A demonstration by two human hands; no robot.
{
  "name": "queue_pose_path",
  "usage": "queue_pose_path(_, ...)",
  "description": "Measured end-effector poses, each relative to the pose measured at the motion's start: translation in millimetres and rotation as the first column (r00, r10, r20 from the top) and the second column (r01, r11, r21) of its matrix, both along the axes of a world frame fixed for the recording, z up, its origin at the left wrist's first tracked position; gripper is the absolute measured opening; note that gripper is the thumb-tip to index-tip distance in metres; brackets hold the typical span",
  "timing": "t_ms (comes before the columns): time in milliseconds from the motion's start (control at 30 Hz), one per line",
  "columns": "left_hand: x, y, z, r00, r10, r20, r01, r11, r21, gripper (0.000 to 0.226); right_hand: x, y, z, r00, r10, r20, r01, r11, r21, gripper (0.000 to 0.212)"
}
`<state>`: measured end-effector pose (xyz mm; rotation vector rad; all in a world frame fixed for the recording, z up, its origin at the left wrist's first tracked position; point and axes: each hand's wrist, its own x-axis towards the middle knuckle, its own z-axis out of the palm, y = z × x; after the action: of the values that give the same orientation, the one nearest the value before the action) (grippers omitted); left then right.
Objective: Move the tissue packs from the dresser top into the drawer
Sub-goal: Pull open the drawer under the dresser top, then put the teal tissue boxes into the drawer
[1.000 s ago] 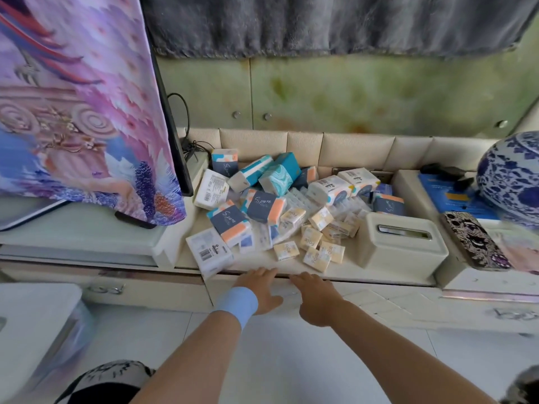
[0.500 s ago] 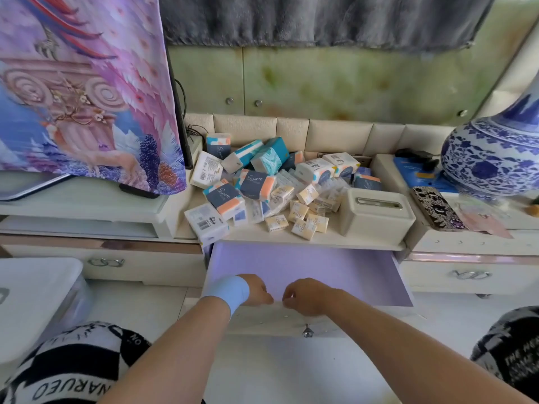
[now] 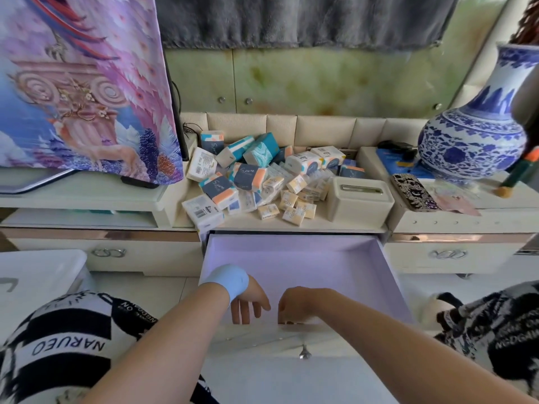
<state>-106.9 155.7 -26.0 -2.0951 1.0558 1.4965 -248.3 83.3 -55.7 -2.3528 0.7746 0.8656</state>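
The drawer (image 3: 294, 258) stands open, so loading looks next: the left hand (image 3: 250, 298) hangs loose and empty at its front rim, the right hand (image 3: 294, 304) curls on that rim (whether it grips, I cannot tell), and the tissue packs (image 3: 248, 177) lie heaped just behind the drawer, needing a forward reach.

Blue wristband (image 3: 226, 282) — black-and-white lettered trousers (image 3: 58, 339)

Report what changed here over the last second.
The drawer went from shut to pulled wide open toward the person, drawn by both hands at its front edge. The right hand still curls over that edge; the left hand hangs with fingers loose. The tissue packs and tissue box stayed put.
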Motion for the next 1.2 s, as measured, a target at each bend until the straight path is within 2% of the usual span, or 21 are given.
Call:
queue_pose_path(133, -2, -2, 6, 1.0, -0.008, 0.01, 0.008, 1.0, 0.005, 0.051, -4, -12, 1, 0.999, -0.042, 0.03, 0.039, 0.994, 0.1, 0.03)
queue_pose_path(300, 14, -11, 37, 0.983, 0.024, 0.18, 0.035, 0.948, -0.315, 0.045, 5, -46, 39, 0.974, -0.013, 0.227, 0.039, 0.993, -0.108, 0.034)
queue_pose_path(533, 53, -45, 86, 0.926, 0.151, 0.345, 0.085, 0.809, -0.582, 0.037, 52, -85, 97, 0.899, -0.058, 0.435, 0.146, 0.975, -0.17, 0.032)
queue_pose_path(767, 114, -99, 91, 0.903, 0.23, 0.363, 0.098, 0.712, -0.695, 0.04, 112, -140, 114, 0.837, -0.085, 0.54, 0.229, 0.951, -0.206, 0.035)
queue_pose_path(900, 157, -155, 83, 0.885, 0.295, 0.36, 0.119, 0.604, -0.788, 0.038, 156, -195, 106, 0.811, -0.125, 0.571, 0.295, 0.931, -0.216, 0.039)
queue_pose_path(1067, 209, -230, 66, 0.802, 0.4, 0.444, 0.212, 0.503, -0.838, 0.048, 209, -263, 91, 0.736, -0.285, 0.614, 0.489, 0.852, -0.19, 0.04)
queue_pose_path(1200, 259, -273, 52, 0.741, 0.469, 0.481, 0.212, 0.515, -0.83, 0.058, 251, -313, 76, 0.642, -0.44, 0.628, 0.63, 0.77, -0.104, 0.037)
